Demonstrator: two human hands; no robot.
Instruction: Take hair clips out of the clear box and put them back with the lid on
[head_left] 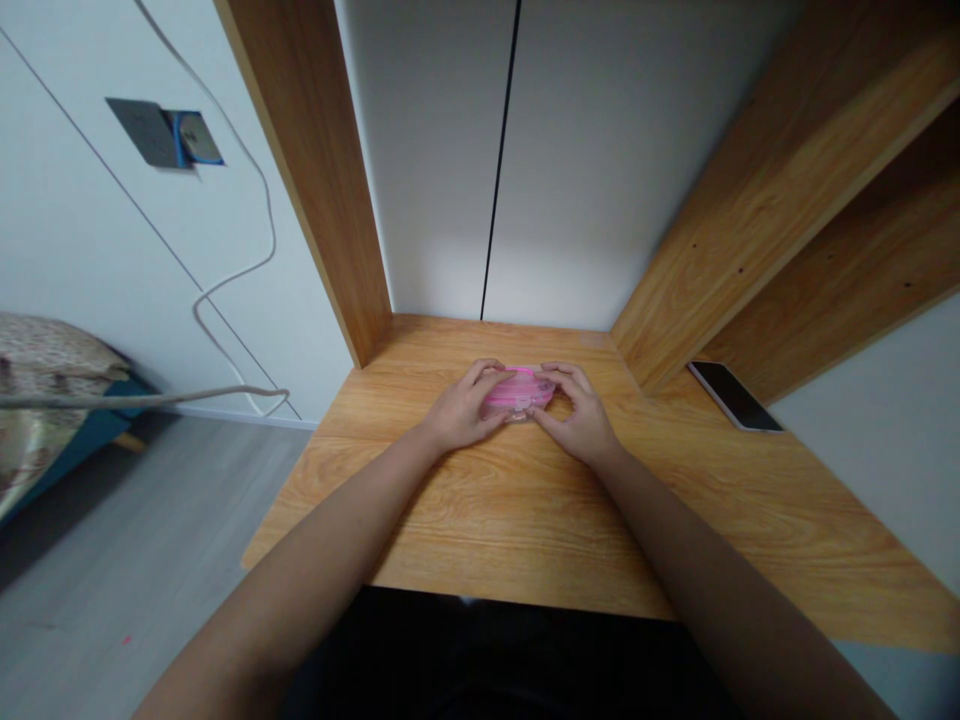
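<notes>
A small pink, partly see-through plastic case (517, 392) is on the wooden desk, between my two hands. My left hand (466, 408) grips its left side, with the thumb at the near edge and the fingers over the far edge. On the other side, my right hand (576, 412) holds the case with curled fingers and the thumb at its near right corner. A clear strip shows along the near edge. What the case contains cannot be made out, and my fingers hide both its ends.
The wooden desk (480, 530) has upright wooden panels at its left and right. A dark-screened phone (735, 396) lies at the right. On the left wall hang a white cable (266, 200) and an opened socket plate (146, 132). A bed corner (60, 380) stands at far left.
</notes>
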